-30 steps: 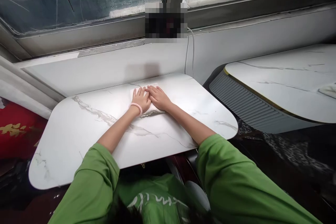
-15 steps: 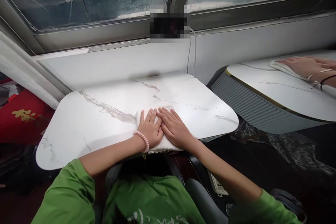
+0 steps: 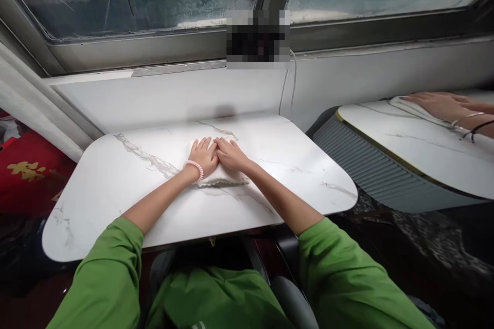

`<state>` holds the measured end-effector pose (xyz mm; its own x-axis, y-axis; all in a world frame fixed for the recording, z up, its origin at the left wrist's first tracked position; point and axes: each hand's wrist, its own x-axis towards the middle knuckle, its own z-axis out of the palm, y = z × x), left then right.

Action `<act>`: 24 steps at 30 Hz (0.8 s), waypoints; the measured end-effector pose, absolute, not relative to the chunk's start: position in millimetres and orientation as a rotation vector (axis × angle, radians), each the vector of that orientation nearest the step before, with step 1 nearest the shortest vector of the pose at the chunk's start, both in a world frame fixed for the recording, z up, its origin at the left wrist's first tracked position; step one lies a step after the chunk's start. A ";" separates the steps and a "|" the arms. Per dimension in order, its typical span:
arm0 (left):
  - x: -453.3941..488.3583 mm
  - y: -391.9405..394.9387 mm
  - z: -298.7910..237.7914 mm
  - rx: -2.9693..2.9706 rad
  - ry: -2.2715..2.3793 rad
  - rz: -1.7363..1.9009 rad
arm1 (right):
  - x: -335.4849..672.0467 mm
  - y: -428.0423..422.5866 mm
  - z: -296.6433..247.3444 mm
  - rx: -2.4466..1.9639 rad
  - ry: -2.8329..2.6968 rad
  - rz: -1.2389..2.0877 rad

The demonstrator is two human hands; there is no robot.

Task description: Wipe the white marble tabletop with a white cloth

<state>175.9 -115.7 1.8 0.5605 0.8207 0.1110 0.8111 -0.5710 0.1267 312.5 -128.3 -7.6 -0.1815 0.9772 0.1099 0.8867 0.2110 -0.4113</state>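
Observation:
A folded white cloth [image 3: 226, 177] lies on the white marble-patterned table [image 3: 301, 164], near its middle. My left hand [image 3: 204, 155] rests flat on the cloth, fingers stretched toward the window, a pink coiled band around the wrist. Beside it, my right hand [image 3: 230, 154] also presses flat on the cloth, its fingers touching the left hand's. Both hands are open, palms down, and the part of the cloth beneath them is hidden.
At right, another person's hand [image 3: 440, 105] lies on a white cloth [image 3: 405, 107] on a second marble-patterned table [image 3: 432, 149]. A red bag [image 3: 31, 172] with gold print is at left. Above the wall, a window frame [image 3: 146, 49] runs across; a cable [image 3: 294, 82] hangs below it.
My two hands and the cloth have slid away from the table's near edge toward the window and slightly left. The arms are more stretched out.

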 end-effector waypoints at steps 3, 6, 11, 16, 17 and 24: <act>179.9 -78.3 -0.1 2.710 1.490 0.294 | 308.9 -90.2 -9.1 -1.717 -2.089 0.320; 180.9 -45.3 0.5 2.734 1.455 0.291 | 305.5 -61.0 -14.4 -1.714 -1.992 0.217; 179.3 -7.7 2.2 2.773 1.387 0.312 | 302.3 -26.7 -21.7 -1.709 -1.901 0.165; 179.7 7.6 0.0 2.779 1.399 0.378 | 304.3 -9.9 -21.5 -1.683 -1.926 0.150; 180.0 8.7 -0.7 2.774 1.395 0.377 | 304.4 -9.0 -20.7 -1.698 -1.939 0.149; 177.4 -10.1 -2.2 2.781 1.407 0.224 | 296.5 -30.0 -11.4 -1.774 -1.987 0.145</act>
<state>177.4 -10.1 -2.2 0.5841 0.8028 0.1200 0.8004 -0.5942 0.0796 296.5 -30.0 -11.4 -0.0539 0.9607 0.2721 0.9111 0.1588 -0.3803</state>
